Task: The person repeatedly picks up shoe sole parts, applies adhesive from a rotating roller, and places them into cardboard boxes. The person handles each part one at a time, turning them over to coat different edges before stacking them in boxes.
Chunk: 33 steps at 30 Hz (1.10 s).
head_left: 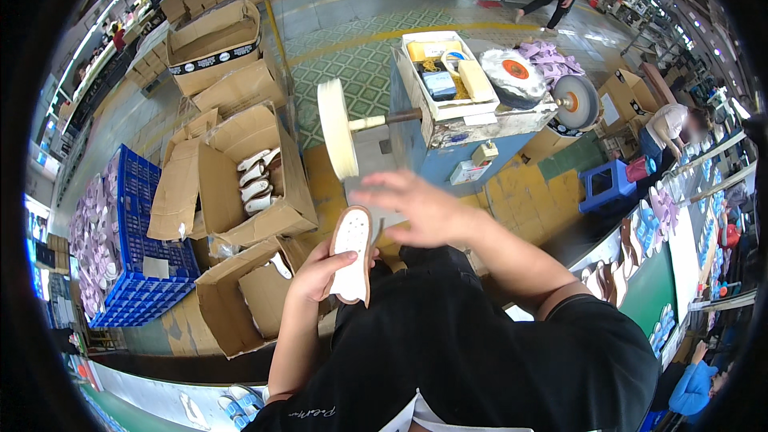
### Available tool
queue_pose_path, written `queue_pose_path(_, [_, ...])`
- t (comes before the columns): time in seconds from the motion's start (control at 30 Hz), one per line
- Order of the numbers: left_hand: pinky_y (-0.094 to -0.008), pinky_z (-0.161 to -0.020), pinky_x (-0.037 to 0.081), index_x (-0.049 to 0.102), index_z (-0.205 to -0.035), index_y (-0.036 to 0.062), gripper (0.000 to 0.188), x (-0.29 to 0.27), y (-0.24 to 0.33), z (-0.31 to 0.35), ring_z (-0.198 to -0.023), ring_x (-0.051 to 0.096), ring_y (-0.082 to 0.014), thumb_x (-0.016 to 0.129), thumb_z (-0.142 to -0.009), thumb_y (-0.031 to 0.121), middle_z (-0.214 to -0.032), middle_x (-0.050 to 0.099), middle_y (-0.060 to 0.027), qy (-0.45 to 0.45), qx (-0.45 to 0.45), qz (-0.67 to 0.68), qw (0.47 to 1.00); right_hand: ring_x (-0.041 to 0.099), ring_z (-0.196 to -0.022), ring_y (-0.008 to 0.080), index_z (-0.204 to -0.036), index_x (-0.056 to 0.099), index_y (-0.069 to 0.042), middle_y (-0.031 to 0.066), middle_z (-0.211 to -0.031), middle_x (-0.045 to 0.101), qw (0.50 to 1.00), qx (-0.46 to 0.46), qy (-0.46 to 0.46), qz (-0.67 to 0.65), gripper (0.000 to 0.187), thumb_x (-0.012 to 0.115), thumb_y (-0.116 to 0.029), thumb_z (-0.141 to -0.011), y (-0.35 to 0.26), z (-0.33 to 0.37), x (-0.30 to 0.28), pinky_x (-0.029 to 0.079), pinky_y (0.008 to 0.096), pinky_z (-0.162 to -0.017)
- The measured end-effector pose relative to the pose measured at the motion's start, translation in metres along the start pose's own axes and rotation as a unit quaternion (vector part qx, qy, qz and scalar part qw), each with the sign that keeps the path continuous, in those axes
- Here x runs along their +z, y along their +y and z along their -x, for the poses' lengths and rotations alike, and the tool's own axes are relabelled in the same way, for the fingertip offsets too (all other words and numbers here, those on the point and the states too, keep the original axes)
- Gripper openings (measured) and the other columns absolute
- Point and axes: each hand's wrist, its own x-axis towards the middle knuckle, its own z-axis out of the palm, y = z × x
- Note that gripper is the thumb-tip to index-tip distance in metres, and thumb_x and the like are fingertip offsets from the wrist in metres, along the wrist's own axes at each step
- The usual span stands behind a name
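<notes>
A white shoe piece with small holes and a brown rim [350, 250], perhaps a sandal or clog, is in my left hand [318, 274]. The thumb presses on its white face and the fingers wrap around its left edge. Just right of and above it, my right hand [418, 206] is spread and somewhat blurred by motion, with nothing seen in it. Beyond both hands stands a cream buffing wheel [336, 130] on a shaft from a blue machine [448, 152]. Neither hand appears to touch the wheel.
A box of tools [488, 100] sits on the machine, beside a fluffy white wheel [512, 78]. To the left, an open carton [216, 184] holds white shoe pieces, near a lower carton [232, 328] and a blue crate [152, 272]. A blue stool [604, 184] and a co-worker [668, 128] are at right.
</notes>
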Motion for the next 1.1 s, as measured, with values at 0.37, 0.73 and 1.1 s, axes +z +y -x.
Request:
queue_pose_path(0.37, [-0.0471, -0.100, 0.066, 0.048, -0.161, -0.0053, 0.062, 0.013, -0.033, 0.003, -0.117, 0.079, -0.0340, 0.073, -0.107, 0.011, -0.138, 0.075, -0.0241, 0.162, 0.061, 0.061, 0.983, 0.081, -0.099, 0.0370, -0.111, 0.087, -0.010, 0.0163, -0.104, 0.085, 0.896, 0.321, 0.209, 0.224, 0.018, 0.079, -0.018, -0.097, 0.278, -0.063, -0.104, 0.064, 0.0476, -0.091])
queue_pose_path(0.73, [-0.0407, -0.095, 0.066, 0.055, -0.152, -0.0017, 0.048, 0.016, -0.028, 0.006, -0.110, 0.079, -0.0243, 0.074, -0.110, 0.011, -0.127, 0.077, -0.0140, 0.212, 0.066, 0.075, 0.972, 0.082, -0.100, 0.0333, -0.098, 0.089, -0.015, 0.0145, -0.104, 0.086, 0.850, 0.436, 0.284, 0.080, 0.014, 0.085, -0.027, -0.091, 0.326, -0.095, -0.111, 0.064, 0.0479, -0.092])
queue_pose_path(1.1, [-0.0382, -0.097, 0.063, 0.053, -0.155, -0.0034, 0.055, 0.006, -0.049, -0.014, -0.116, 0.075, -0.0218, 0.077, -0.109, 0.013, -0.134, 0.074, -0.0128, 0.177, 0.046, 0.067, 0.981, 0.066, -0.065, 0.0132, -0.092, 0.083, -0.002, 0.0044, -0.079, 0.077, 0.866, 0.443, 0.219, -0.076, 0.022, 0.094, -0.019, -0.085, 0.322, -0.040, -0.184, 0.053, 0.0322, -0.061])
